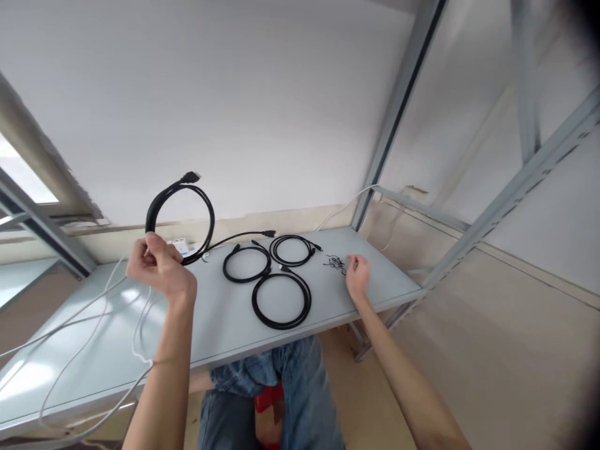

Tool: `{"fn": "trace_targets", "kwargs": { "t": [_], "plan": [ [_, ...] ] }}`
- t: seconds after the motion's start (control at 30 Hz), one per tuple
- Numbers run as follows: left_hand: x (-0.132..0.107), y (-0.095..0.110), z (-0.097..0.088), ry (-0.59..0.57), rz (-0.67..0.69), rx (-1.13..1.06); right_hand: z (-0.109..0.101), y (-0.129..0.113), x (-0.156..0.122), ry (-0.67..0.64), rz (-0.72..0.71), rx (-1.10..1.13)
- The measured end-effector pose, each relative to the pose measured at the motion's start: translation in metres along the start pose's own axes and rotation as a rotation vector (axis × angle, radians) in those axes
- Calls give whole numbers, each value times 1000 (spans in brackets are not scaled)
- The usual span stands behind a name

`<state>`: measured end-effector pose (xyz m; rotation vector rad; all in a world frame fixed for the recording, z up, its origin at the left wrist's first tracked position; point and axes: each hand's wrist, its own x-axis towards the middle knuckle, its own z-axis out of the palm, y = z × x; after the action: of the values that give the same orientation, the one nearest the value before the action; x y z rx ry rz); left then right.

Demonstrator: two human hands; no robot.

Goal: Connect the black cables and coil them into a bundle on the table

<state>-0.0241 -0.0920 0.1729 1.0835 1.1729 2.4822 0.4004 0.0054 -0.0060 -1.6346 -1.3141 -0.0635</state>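
My left hand (162, 265) is raised above the table's left part, fingers closed round a coiled black HDMI cable (212, 219). One plug of that cable points up and right, while its other end trails rightward over the table. Three more black coiled cables lie flat in the middle: a left coil (227, 272), a back coil (273, 255) and a front coil (307, 306). At the right, my right hand (359, 273) is closed in a pinch beside a small heap of thin black ties (334, 262). Whatever its fingertips hold is too small to make out.
The pale table (210, 337) stands against a white wall, with a grey metal frame post (394, 112) at its back right corner. White cords (100, 315) run loosely across the left side. A white socket box (180, 245) sits at the back edge.
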Motion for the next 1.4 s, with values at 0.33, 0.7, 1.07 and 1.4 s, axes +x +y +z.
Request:
{"fn": "trace_targets", "kwargs": {
  "t": [0.33, 0.7, 1.07, 1.4],
  "plan": [
    [-14, -11, -14, -1, -401, -506, -15, -122, -102, -445, -360, 510],
    [-40, -57, -25, -62, -807, -578, 47, -236, -114, -969, -53, 999],
    [-35, -103, -47, -348, -736, -56, 72, -227, -106, -1057, 416, 1084],
    [-11, -131, -54, -702, -449, 1031, 116, -227, -42, -1233, 377, 691]
  ]
}}
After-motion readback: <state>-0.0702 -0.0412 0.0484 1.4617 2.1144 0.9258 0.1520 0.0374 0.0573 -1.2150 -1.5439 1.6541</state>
